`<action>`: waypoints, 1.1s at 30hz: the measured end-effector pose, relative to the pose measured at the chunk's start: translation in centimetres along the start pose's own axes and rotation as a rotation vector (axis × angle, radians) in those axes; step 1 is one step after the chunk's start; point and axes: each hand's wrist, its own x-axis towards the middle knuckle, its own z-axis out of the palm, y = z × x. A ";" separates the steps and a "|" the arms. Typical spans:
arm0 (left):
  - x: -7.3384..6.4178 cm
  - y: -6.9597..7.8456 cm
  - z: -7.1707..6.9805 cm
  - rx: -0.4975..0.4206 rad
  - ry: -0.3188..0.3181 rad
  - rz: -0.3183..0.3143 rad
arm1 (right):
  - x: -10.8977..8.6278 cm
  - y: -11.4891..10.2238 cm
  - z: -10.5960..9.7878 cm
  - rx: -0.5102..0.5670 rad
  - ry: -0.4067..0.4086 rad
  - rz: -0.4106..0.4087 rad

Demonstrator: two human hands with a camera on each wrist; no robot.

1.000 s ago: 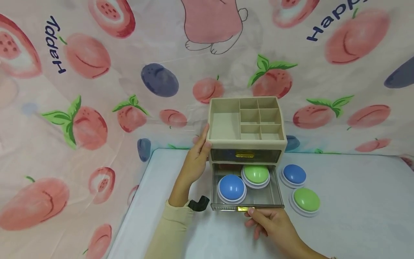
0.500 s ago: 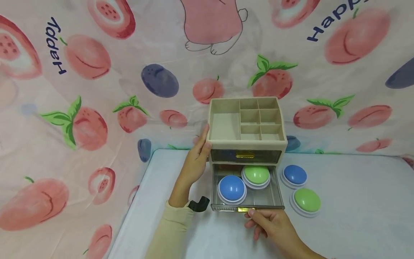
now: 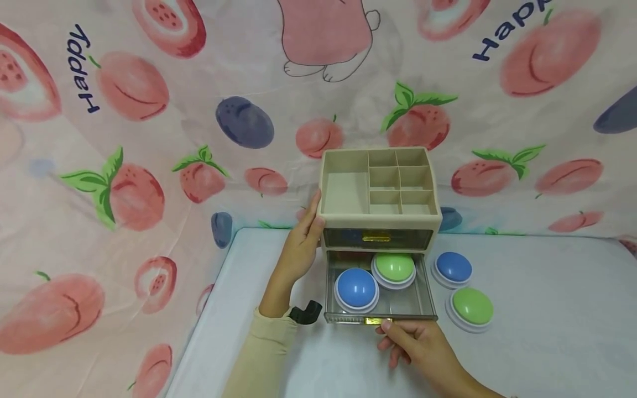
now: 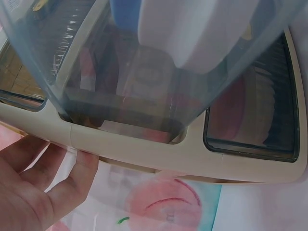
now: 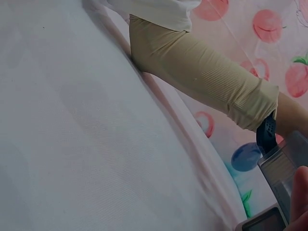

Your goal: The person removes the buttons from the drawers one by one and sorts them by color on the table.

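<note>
A cream desktop organizer (image 3: 378, 221) stands at the table's back, with its smoky clear lower drawer (image 3: 405, 307) pulled out. Inside the drawer lie a blue domed push button (image 3: 356, 288) and a green domed push button (image 3: 394, 268), both on white bases. My left hand (image 3: 298, 246) rests along the organizer's left side with fingers extended; the left wrist view shows its fingertips (image 4: 86, 161) against the cream frame. At the drawer's front, my right hand (image 3: 423, 345) pinches the gold drawer handle (image 3: 374, 320), thumb on top. In the right wrist view only part of that hand (image 5: 301, 192) shows.
Right of the drawer, another blue push button (image 3: 453, 268) and another green one (image 3: 471, 308) sit on the white table (image 3: 557, 309). The organizer's upper drawer (image 3: 348, 239) is closed, beneath a divided top tray (image 3: 348, 193). A fruit-print cloth (image 3: 278, 55) hangs behind.
</note>
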 end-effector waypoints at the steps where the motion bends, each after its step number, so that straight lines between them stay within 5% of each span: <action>1: 0.0 0.0 0.0 0.000 0.000 -0.001 | 0.0 0.0 0.0 -0.002 0.000 0.002; 11: 0.0 -0.2 0.0 0.000 0.001 0.008 | -0.4 -0.3 -0.3 -0.019 -0.032 -0.027; 16: 0.0 -0.2 0.0 0.006 -0.002 0.008 | -0.9 -1.7 -0.6 -0.074 -0.056 -0.183; 24: 0.0 0.0 0.0 0.001 -0.002 -0.014 | -0.5 -5.8 -0.5 -0.172 0.044 -0.588; 28: 0.0 0.0 0.0 0.000 -0.004 -0.014 | 0.9 -7.5 -0.6 -0.311 0.120 -0.690; 33: 0.0 0.0 0.0 -0.004 -0.005 -0.014 | 3.6 -8.3 -0.9 -0.672 0.195 -0.772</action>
